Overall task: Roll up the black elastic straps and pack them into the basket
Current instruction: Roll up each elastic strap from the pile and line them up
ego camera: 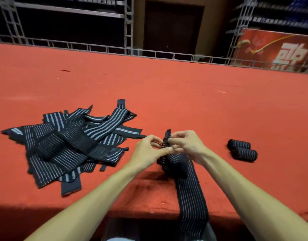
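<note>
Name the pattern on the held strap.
The strap is black with thin grey lengthwise stripes; head view.

Lower end of strap (191,197) off bottom edge.

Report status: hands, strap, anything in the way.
Left grip and right grip pinch strap end. Tail hangs over table edge. Two rolls right, pile left. No basket in view.

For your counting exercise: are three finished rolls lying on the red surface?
No, only two rolled straps lie side by side on it.
</note>
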Tool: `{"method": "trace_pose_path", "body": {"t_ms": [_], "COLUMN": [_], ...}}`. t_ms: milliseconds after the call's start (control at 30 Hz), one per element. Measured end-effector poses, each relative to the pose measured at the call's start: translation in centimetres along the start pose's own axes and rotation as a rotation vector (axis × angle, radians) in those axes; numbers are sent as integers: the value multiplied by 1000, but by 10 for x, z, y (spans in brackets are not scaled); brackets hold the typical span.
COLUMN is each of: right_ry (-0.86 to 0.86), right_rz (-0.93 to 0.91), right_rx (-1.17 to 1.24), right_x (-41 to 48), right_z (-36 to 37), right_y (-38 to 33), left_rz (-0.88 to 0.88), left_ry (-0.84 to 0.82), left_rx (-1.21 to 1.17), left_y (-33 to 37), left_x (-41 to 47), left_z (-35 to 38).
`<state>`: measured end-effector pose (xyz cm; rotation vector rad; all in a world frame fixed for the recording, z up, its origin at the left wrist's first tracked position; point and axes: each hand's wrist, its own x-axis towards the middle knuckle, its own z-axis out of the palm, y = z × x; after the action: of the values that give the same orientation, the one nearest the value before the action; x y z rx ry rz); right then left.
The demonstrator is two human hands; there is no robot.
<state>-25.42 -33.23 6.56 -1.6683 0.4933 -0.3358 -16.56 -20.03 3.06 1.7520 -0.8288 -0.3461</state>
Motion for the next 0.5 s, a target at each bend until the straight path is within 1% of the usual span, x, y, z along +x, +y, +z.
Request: {"method": "trace_pose_path", "body": {"t_ms": [67, 133, 233, 300, 333, 400, 433, 467, 500], "right_ry": [-4, 55, 236, 324, 341, 325, 289, 236, 174], "right_rz": [1, 15, 9, -15, -30, -59, -77, -98, -119], "right_rx": [39, 68, 26, 10, 26, 79, 112, 157, 212], "right_x": [-6, -8, -6, -7, -8, -12, -14, -18, -20], "right_z": [-9, -18, -31, -35, -35, -32, -29, -25, -22], "right_y": [-1, 0, 2, -3, -8, -22, -31, -42, -51], "left_rz": [84, 109, 12, -84, -129, -198, -196, -152, -91], "left_ry": [32, 100, 210, 223, 192, 62, -9, -66, -116], "left_rx": [113, 115, 36, 14, 21, 126, 202, 232, 204], "left_y": [6, 10, -2, -13, -16, -17, -13, -10, -3], "left_x": [0, 2, 12, 16, 16, 11, 8, 7, 6], "left_z": [4, 5, -6, -18, -23, -30, -33, -34, -36]}}
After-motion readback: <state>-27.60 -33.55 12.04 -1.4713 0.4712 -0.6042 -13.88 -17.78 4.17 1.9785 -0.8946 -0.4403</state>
